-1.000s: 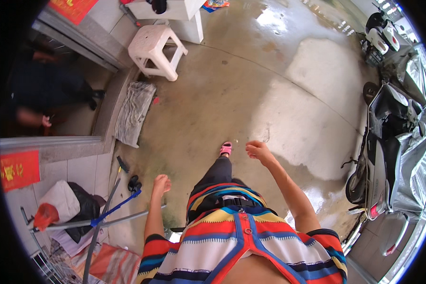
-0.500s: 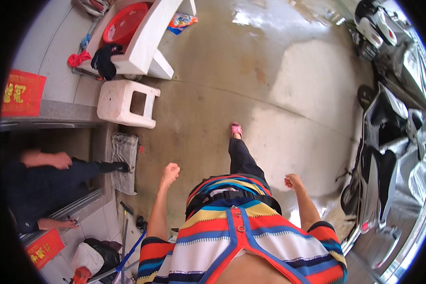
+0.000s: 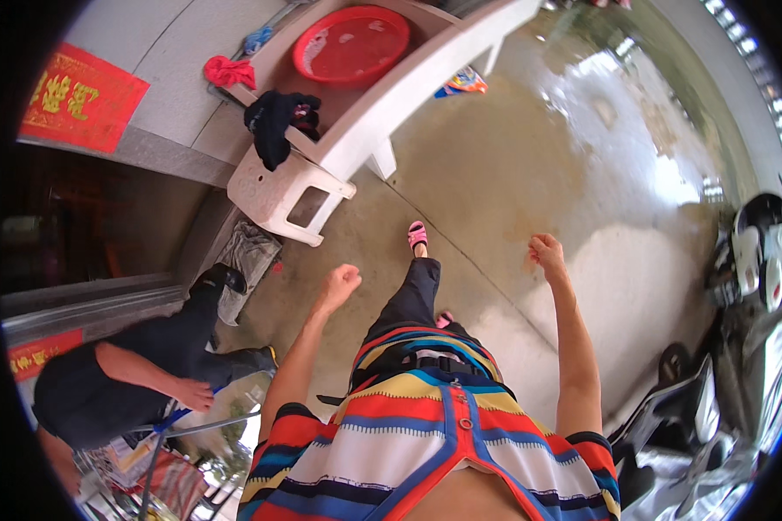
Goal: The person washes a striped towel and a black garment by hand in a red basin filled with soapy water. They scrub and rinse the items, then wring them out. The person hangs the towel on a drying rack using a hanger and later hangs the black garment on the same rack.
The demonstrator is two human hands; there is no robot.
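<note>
Pink sandals (image 3: 418,234) could be made to slip by wet floor (image 3: 487,169), with left grip (image 3: 343,280) and right grip (image 3: 546,250) curled closed, looking empty.

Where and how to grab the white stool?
Take the stool probably by its seat edge, from the right in view: it stands upright with that side facing the floor, while the white trough and dark cloth crowd its far side.
</note>
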